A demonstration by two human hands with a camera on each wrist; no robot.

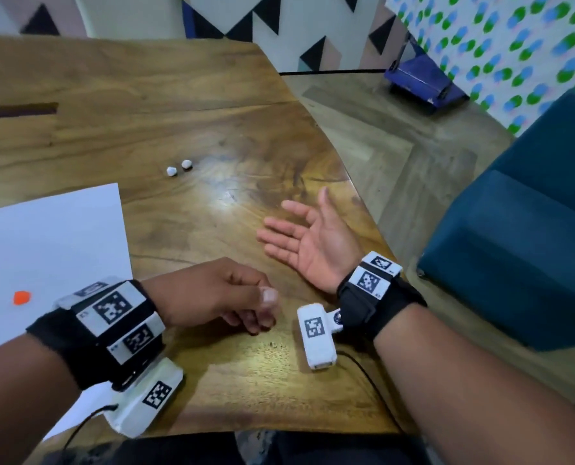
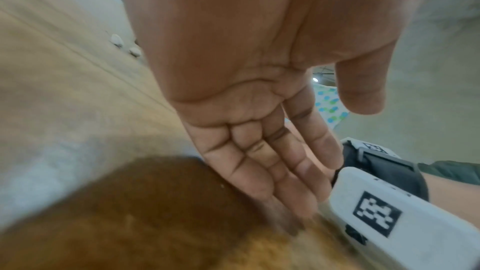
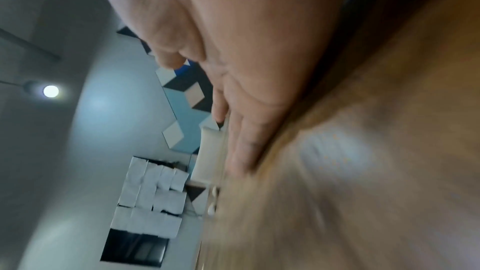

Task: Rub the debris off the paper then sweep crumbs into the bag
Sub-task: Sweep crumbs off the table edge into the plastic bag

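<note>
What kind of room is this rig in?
Likely an office lounge or meeting room, not a lab: a wood table, geometric wall panels, a teal sofa beside it. Paper and two white pellets lie on the table.

2 white crumbs (image 1: 179, 168), 1 paper (image 1: 51, 250), 2 hands (image 1: 308, 239)

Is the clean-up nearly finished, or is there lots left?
Partly. The white paper looks rubbed clean apart from an orange spot. Dark crumbs lie on the wooden table between the left hand, fingers straight, and the open-palmed right hand. No bag is in view, so bagging remains.
</note>
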